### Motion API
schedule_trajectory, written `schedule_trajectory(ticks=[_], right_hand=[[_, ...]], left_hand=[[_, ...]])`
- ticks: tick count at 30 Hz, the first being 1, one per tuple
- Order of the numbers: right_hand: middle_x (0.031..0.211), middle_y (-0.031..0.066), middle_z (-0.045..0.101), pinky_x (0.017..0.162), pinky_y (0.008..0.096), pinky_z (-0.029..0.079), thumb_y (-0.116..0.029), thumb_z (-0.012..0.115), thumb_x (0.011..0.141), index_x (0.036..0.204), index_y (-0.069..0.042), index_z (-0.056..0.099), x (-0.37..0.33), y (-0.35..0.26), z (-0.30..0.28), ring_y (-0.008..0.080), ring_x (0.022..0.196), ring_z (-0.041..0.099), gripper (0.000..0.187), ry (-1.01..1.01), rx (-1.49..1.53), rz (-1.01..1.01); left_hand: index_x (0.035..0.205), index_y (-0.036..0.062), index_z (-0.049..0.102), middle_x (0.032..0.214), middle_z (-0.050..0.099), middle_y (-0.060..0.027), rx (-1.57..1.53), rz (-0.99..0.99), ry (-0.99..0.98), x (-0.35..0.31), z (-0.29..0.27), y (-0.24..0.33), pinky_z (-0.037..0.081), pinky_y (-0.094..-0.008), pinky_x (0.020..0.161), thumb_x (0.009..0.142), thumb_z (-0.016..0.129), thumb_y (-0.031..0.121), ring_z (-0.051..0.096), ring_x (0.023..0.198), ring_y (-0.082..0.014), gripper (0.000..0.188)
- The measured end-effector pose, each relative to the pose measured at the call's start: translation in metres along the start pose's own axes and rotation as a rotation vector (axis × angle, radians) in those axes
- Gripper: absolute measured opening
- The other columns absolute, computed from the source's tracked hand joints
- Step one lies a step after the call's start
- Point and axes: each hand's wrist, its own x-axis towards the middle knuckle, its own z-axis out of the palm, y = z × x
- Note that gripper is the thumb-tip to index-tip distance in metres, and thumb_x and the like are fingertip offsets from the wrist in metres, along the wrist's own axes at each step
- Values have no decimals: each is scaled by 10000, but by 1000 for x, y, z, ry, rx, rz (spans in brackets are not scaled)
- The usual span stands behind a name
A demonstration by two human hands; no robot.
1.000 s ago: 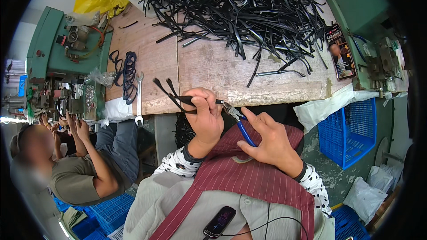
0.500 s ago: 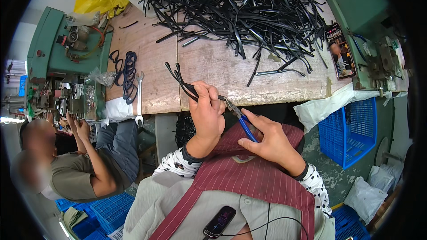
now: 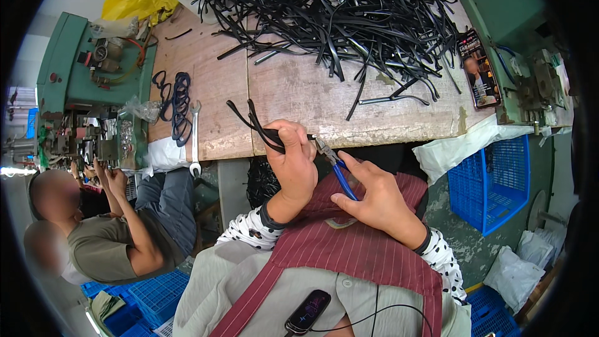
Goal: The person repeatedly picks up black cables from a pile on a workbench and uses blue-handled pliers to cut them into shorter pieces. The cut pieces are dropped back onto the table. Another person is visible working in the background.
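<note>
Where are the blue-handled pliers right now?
In the head view, the pliers sit right of centre in the right hand, tip near the left hand.

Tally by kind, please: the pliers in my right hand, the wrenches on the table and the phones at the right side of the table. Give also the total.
Pliers: 1, in your right hand
Wrench: 1
Phone: 1
Total: 3
</note>
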Motion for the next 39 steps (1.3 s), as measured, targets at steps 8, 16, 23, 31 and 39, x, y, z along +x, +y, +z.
schedule_trajectory(ticks=[8, 16, 23, 31, 39], right_hand=[[834, 167, 630, 664, 378, 522, -279, 807, 731, 1326, 1, 544, 3, 12, 7, 283, 690, 633, 709, 48, 114, 52], [788, -1, 593, 550, 237, 413, -301, 793, 786, 1307, 29, 545, 4, 52, -4, 86, 619, 484, 666, 3, 762, 520], [753, -33, 538, 522, 221, 372, -314, 795, 786, 1281, 14, 564, 2, 53, 4, 50, 605, 446, 637, -14, 722, 498], [804, 1, 579, 623, 244, 433, -369, 790, 777, 1248, 8, 585, 5, 65, 11, 81, 694, 504, 637, -4, 640, 451], [851, 33, 608, 693, 259, 456, -402, 777, 776, 1249, 11, 581, 2, 63, 11, 107, 744, 526, 658, 13, 585, 393]], left_hand=[[975, 119, 484, 790, 539, 2, -17, -98, 71, 21, -23, -14, 280, -196, 460, 1057, 421, 349, 322, 494, -34, 252], [1124, 23, 604, 934, 616, -154, 1026, 489, -154, 74, -24, -27, 505, -385, 791, 748, 534, -64, 613, 905, -319, 392], [1186, 111, 647, 983, 589, -128, 1451, 388, -77, 134, 65, -43, 529, -424, 686, 780, 733, 220, 641, 817, -323, 429], [1190, 118, 666, 948, 565, -140, 1301, 467, -348, 126, 6, -60, 505, -393, 700, 771, 704, 120, 612, 825, -333, 421], [1515, 238, 348, 1017, 699, -144, 1292, 562, -263, 90, -33, -26, 530, -405, 685, 740, 644, -36, 675, 786, -322, 873]])
